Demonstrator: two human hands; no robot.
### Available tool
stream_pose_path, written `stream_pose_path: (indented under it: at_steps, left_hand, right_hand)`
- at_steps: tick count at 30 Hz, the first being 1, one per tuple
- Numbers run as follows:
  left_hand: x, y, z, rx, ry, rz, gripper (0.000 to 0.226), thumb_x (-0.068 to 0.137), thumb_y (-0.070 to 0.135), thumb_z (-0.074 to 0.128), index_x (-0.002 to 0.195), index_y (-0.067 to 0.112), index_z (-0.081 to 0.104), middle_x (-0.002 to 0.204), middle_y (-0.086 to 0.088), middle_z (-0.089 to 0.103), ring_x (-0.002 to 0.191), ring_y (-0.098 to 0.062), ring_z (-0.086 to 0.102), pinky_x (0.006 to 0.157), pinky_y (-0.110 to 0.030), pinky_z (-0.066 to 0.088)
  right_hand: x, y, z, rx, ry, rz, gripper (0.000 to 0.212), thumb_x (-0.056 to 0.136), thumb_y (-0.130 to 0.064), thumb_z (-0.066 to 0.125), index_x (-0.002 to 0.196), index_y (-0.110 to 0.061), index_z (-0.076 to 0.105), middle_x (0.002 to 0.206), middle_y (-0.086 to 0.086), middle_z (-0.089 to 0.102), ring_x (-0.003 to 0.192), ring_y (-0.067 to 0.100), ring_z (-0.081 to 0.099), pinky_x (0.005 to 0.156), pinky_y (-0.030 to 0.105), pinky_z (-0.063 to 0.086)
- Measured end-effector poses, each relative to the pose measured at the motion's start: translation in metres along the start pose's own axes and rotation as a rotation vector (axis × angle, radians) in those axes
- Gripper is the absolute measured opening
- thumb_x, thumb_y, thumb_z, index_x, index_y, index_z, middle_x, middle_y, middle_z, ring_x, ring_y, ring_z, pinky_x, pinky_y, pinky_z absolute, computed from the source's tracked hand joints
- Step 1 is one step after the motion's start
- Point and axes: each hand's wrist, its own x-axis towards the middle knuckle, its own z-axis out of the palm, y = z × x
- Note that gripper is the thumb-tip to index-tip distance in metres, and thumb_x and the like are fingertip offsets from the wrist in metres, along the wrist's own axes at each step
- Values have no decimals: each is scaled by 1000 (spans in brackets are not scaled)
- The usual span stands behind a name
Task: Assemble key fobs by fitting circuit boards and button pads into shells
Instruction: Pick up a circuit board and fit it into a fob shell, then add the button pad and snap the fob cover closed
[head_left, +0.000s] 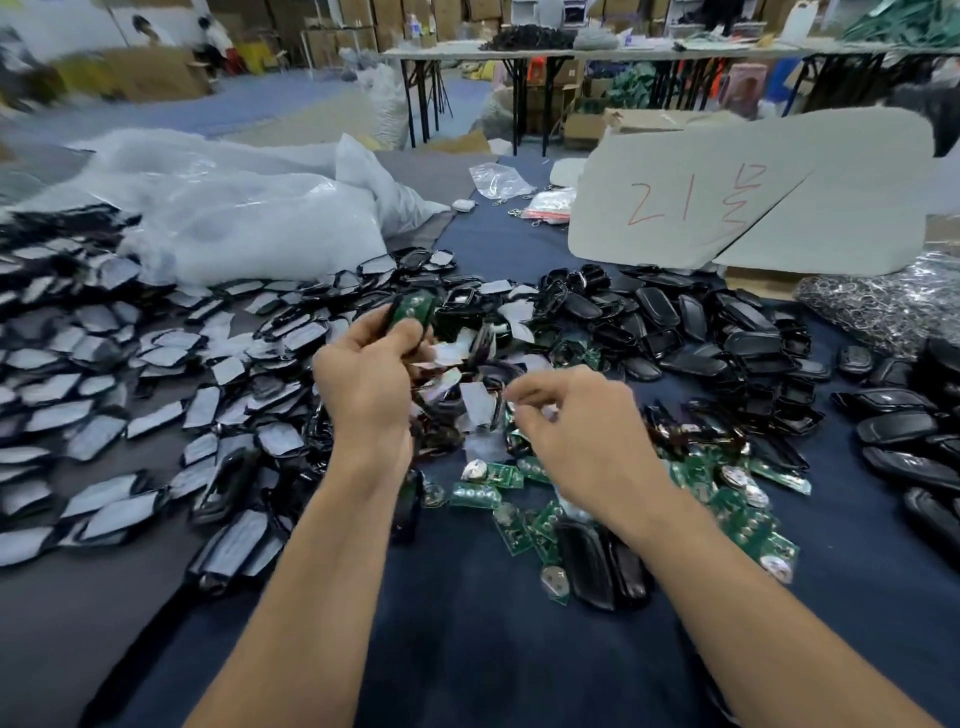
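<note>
The left hand (369, 374) grips a green circuit board (415, 309) sticking up past its curled fingers, I'd say lifted for fitting. The right hand (576, 426) hovers with fingers curled, possibly pinching something; blur hides it.

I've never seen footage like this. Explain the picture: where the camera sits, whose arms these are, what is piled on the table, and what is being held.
There is no machine here. One camera worn on a person's head looks down at their two bare hands. The left hand grips a green circuit board. The right hand hovers with curled fingers over the parts; whether it holds anything is too blurred to tell. On the dark blue cloth lie loose circuit boards, black shells to the right, and film-covered pieces to the left. Behind them are white plastic bags and a cardboard sheet.
</note>
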Motion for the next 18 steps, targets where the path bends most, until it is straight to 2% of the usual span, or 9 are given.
stream_pose_path:
  at_steps: [2,3,5,8,10,14,18]
  left_hand:
    - [10,2,-7,-142,143,10,18,96,-7,62,91,9,67,70,-3,72,56,-12,66,54,-22,50]
    - [15,3,-9,-182,180,33,19,98,-6,59,93,12,63,73,-3,73,58,-13,67,56,-22,51]
    - [21,3,-11,-235,207,75,19,102,-5,52,100,13,56,77,-2,73,62,-13,68,60,-22,53]
    - [29,1,-17,-307,234,106,18,104,-5,46,106,12,52,74,1,73,63,-13,69,62,-22,54]
    - [34,0,-21,-354,251,97,18,104,-4,46,117,6,53,72,3,73,62,-13,68,62,-21,54]
    - [39,-3,-25,-412,287,25,30,105,-4,45,134,-5,50,74,-2,71,60,-13,66,59,-20,53]
    - [40,-1,-25,-375,289,36,21,104,-4,46,122,2,54,72,2,72,61,-13,66,60,-21,53]
  right_hand:
    - [22,-16,31,-61,-77,-57,18,92,-17,68,98,-27,81,81,-8,70,67,4,60,70,13,50]
    - [34,-24,48,-105,-122,-73,18,93,-20,67,100,-29,81,87,2,71,71,13,61,74,26,54]
    - [53,-36,81,-206,-224,-128,23,94,-21,64,110,-31,78,97,10,66,91,27,61,81,34,54]
    - [77,-47,116,-311,-322,-208,41,91,-15,60,127,-32,71,108,9,66,113,27,54,92,32,49]
    - [88,-52,127,-402,-351,-257,39,91,-16,61,127,-29,68,110,5,68,118,26,53,90,31,44]
    - [95,-58,129,-532,-359,-339,35,93,-16,58,124,-27,69,112,3,71,116,26,57,94,36,43]
    - [84,-58,124,-608,-186,-428,26,90,-19,59,105,-32,76,96,-3,71,104,21,61,92,33,33]
